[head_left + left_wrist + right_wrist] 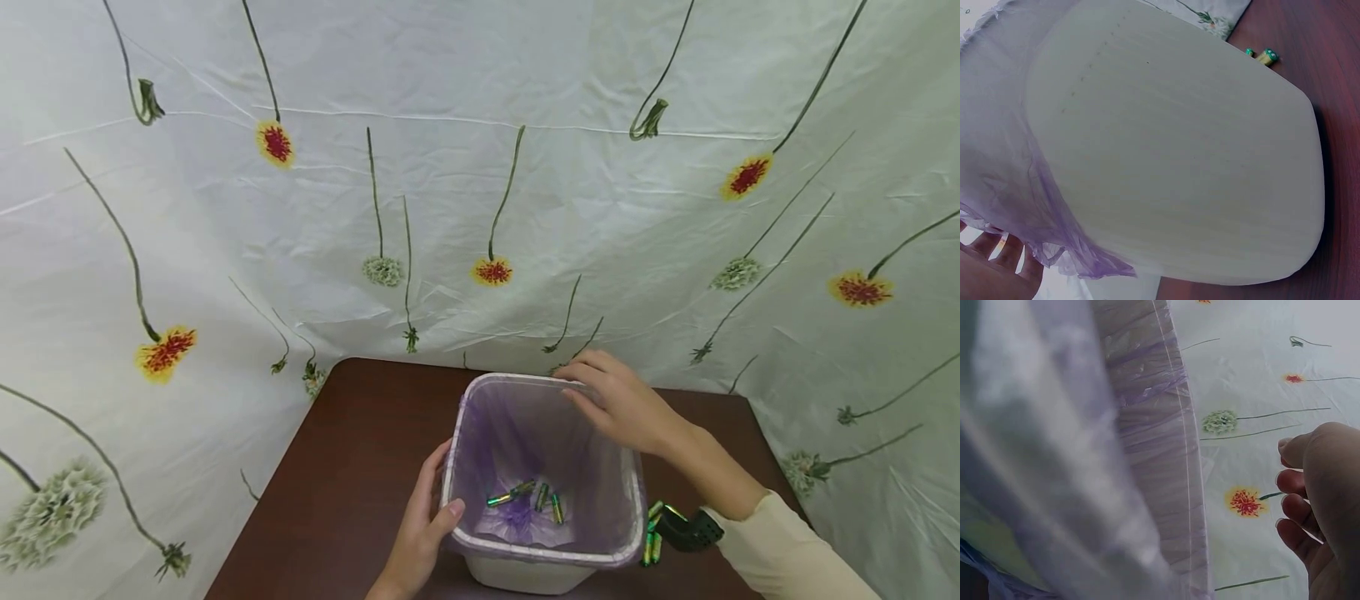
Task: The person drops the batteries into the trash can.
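Note:
A white trash bin [517, 575] lined with a thin purple bag [585, 433] stands on the table. My left hand [420, 525] holds the bin's left rim, thumb over the edge and fingers along the outside. In the left wrist view, part of that hand shows beside the gathered bag edge [1091, 262]. Above the far right rim hovers my right hand [622, 404], its fingers loosely bent around nothing. The right wrist view shows its fingertips apart from the bag. Several green-and-gold batteries [557, 508] lie on the bag at the bin's bottom.
More batteries [651, 546] lie on the dark brown table [352, 450], right of the bin. A black strap or mount [693, 531] sits around the right wrist. White cloth with printed flowers [450, 192] hangs behind the table and along both sides.

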